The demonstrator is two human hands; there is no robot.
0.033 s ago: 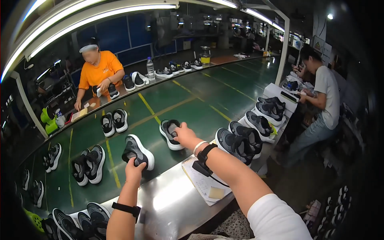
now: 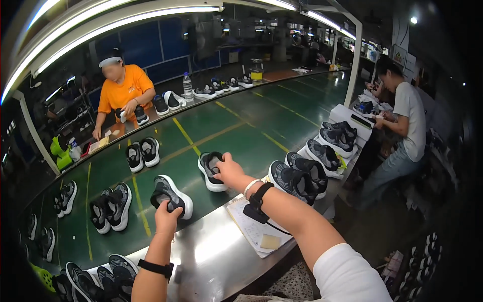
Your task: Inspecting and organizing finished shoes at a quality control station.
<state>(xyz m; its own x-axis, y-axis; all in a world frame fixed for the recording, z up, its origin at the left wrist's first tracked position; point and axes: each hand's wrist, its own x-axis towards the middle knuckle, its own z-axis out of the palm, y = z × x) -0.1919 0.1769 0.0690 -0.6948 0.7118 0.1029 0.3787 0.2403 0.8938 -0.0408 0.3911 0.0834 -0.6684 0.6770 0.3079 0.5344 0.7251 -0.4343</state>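
My left hand (image 2: 167, 217) is closed round the heel collar of a black sneaker (image 2: 173, 194) with a white sole, its thumb outside and its fingers reaching into the opening. That shoe is tilted, toe pointing away from me, above the near edge of the green belt (image 2: 201, 133). To its right, my right hand (image 2: 230, 172) grips a matching sneaker (image 2: 210, 173) by the collar, fingers partly inside the opening. Whether either sole touches the belt I cannot tell. Between the two shoes lies a short stretch of green belt.
Paired sneakers (image 2: 111, 207) stand on the belt at left, and another pair (image 2: 143, 154) farther back. More sneakers (image 2: 297, 178) line the right edge. A notebook (image 2: 251, 226) lies on the metal ledge (image 2: 201, 261). Across the belt, a person in orange (image 2: 126, 88) handles shoes; another person (image 2: 407, 105) works at right.
The left-hand sneaker has turned slightly and come a little lower, toward me. The right-hand sneaker has barely shifted. Both hands keep their hold.
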